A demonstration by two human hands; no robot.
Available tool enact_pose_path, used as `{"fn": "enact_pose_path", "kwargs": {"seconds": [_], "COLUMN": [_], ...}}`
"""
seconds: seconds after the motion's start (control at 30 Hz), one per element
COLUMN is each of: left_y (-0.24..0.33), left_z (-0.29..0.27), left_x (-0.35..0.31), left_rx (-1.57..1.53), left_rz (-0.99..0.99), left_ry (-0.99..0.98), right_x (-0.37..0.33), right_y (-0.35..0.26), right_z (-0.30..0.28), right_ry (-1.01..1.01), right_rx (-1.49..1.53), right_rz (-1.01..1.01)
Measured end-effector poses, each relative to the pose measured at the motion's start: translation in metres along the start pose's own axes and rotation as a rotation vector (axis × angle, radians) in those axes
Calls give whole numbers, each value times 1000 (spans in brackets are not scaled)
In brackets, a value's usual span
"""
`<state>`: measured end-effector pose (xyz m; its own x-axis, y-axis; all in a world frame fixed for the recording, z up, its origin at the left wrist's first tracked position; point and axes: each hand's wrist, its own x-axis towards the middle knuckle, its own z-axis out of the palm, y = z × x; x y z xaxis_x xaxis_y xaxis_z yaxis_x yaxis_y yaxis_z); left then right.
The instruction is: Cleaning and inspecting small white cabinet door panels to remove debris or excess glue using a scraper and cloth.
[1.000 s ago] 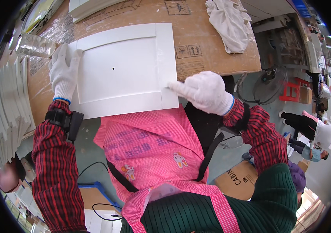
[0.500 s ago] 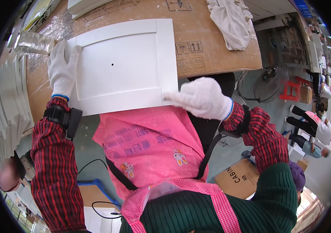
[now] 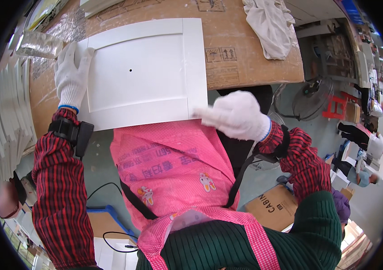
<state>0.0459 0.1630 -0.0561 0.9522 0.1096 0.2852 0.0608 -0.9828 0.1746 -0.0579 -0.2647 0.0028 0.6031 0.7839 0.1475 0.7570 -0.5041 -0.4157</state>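
A white framed panel (image 3: 137, 54) with a recessed middle and a small dark hole lies on the cardboard-covered table, its near edge overhanging toward my pink apron. My left hand (image 3: 72, 74), in a white knit glove, rests flat along the panel's left edge, thumb apart from the fingers. At the near right corner of the panel, my gloved right hand (image 3: 236, 114) has its fingers pressed together and pointing left, the tips against the frame. Blur hides whether anything small is between those fingertips.
A clear plastic bottle (image 3: 38, 45) lies beyond my left hand. Stacked white panels (image 3: 9, 105) stand at the left. A pale cloth (image 3: 270, 31) lies on the table's right end. A floor fan (image 3: 310, 99) and red stool (image 3: 335, 106) are to the right, with people farther off.
My right fingertips have shifted slightly right along the panel's near right corner. My left hand stays on the left edge. The panel looks nearly unmoved, with the view shifted a little.
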Motion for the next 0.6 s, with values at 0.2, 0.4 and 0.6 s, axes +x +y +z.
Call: {"fn": "enact_pose_path", "kwargs": {"seconds": [0.2,0.4,0.6], "left_y": [6,11,8], "left_z": [-2,-1,1], "left_x": [0,1,0], "left_rx": [-41,-27,-23], "left_rz": [-5,-29,-38], "left_ry": [-3,-46,-20], "right_x": [2,-7,-5], "right_y": [2,16,21], "right_z": [2,3,0], "right_ry": [38,155,173], "right_rx": [-44,-152,-217], "right_rz": [-53,131,20]}}
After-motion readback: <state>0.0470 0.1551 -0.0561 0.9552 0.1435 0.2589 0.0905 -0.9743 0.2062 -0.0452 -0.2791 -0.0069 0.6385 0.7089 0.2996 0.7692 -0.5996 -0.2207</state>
